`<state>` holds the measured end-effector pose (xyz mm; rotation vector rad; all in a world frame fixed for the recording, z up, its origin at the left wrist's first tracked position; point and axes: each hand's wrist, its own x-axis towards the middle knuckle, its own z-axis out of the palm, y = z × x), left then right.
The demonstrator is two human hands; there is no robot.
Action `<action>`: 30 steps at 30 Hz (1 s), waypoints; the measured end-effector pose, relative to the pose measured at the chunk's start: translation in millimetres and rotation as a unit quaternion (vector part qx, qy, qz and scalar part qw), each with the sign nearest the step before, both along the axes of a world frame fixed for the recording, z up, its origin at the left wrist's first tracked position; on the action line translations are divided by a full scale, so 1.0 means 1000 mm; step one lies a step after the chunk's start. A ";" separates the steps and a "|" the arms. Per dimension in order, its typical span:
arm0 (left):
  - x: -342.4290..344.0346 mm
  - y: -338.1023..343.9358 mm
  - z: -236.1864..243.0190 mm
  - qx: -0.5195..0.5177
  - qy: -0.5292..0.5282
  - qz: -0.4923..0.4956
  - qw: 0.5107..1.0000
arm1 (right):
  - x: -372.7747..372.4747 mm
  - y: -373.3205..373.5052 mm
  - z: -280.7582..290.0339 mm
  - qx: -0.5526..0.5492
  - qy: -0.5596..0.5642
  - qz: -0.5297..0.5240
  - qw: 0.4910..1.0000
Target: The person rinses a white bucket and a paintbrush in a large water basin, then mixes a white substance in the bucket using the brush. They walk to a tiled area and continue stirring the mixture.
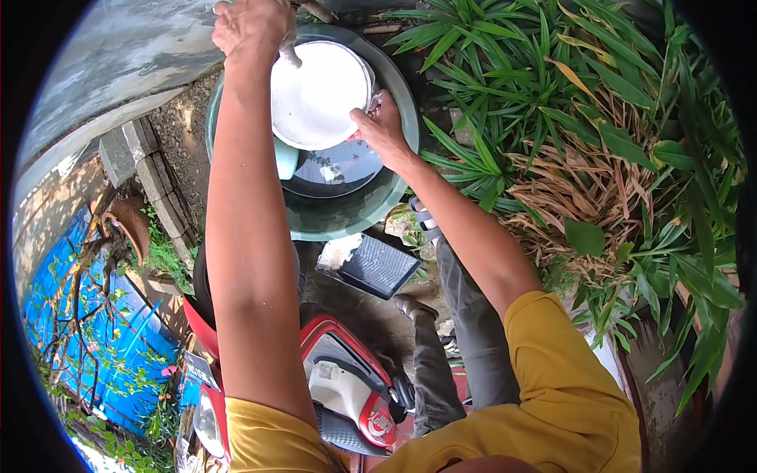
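My right hand (382, 134) grips the rim of a round white bucket (319, 94), thumb on its inner side. The bucket is tilted so its bright inside faces me, above a large dark green tub (339, 221). Water (335, 169) with reflections stands in the tub, and part of a pale turquoise thing (285, 158) shows under the bucket. My left hand (251, 27) is closed at the top edge on what looks like a tap, whose short spout (291, 54) points down over the bucket's rim. My forearm hides part of the tub.
A black ridged tray (378, 264) with a white patch lies below the tub. A red and white motorbike (351, 386) stands near my legs. Long-leaved plants (505, 87) crowd the right. A grey wall (118, 71), stacked blocks (162, 181) and a blue sheet (102, 331) are left.
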<state>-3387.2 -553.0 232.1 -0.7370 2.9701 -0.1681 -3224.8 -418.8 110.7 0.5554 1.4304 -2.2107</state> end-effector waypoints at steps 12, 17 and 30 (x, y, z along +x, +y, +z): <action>-0.002 0.000 0.009 0.087 -0.019 0.047 0.995 | -0.005 0.003 0.003 0.023 -0.011 0.036 0.999; 0.009 -0.021 0.000 0.127 0.134 -0.160 0.970 | -0.011 0.006 -0.003 0.018 -0.009 0.035 0.999; 0.029 -0.029 -0.007 0.190 0.248 -0.364 0.877 | -0.006 0.017 -0.005 0.035 -0.012 0.056 0.998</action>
